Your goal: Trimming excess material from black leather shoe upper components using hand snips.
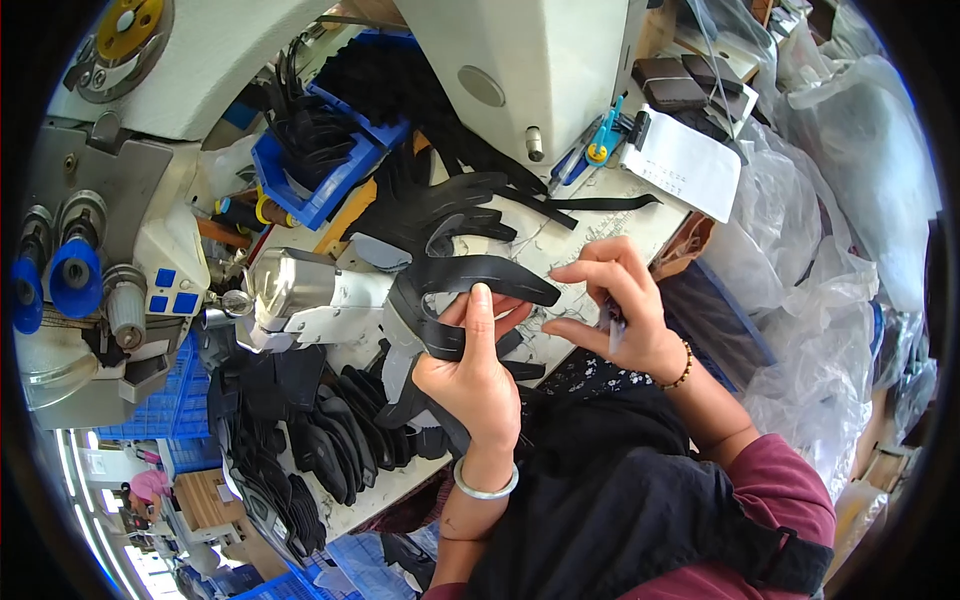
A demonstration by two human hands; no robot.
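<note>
My left hand (475,370) is closed on a black shoe upper piece (490,272) with grey lining, the thumb pressing its inner edge. One curved strip of the piece reaches right, toward my other hand. Just off that strip's tip is my right hand (625,310), its thumb and forefinger spread apart. The other fingers curl around a small dark, purplish thing (614,325), too hidden to name. More black pieces (440,205) lie fanned out behind the held one. Left of it stands the sewing machine's narrow arm (350,292).
Sewing machine bodies (530,70) rise at the back and left. A blue bin (310,185) holds black parts. Stacked black pieces (345,430) cover the table's near left. Blue-handled scissors (603,140) and a white paper pad (685,165) lie back right, beside clear plastic bags (810,330).
</note>
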